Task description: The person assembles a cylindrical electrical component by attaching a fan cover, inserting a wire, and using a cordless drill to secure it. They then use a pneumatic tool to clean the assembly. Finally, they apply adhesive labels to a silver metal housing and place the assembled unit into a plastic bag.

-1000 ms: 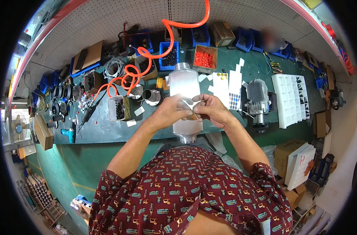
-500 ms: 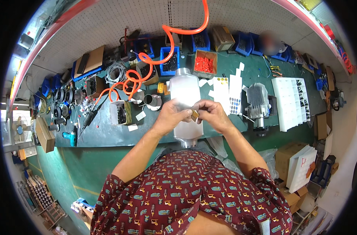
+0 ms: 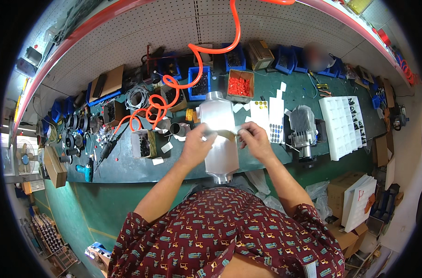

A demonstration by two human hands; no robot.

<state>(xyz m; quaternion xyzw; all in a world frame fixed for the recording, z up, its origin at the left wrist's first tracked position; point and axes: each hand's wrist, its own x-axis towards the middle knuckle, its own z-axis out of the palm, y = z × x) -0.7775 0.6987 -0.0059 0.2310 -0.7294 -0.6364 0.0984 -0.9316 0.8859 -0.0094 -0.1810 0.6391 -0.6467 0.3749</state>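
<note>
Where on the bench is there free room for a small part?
Bare bench lies along the front edge, between the teal drill and the nearer white card; another patch lies behind the grey motor, left of the yellow-handled tool. Crowded: the left end, with black round parts, and the back, with blue bins.

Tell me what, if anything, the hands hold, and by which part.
It cannot be told: the left hand and right hand flank the silver canister, fingertips too blurred to show any hold.

The maroon shirt point(image 3: 197, 222) over there carries little teal-and-yellow figures point(image 3: 196, 254). Its sleeves point(image 3: 136, 231) are short; both hands point(image 3: 195, 148) are bare.
</note>
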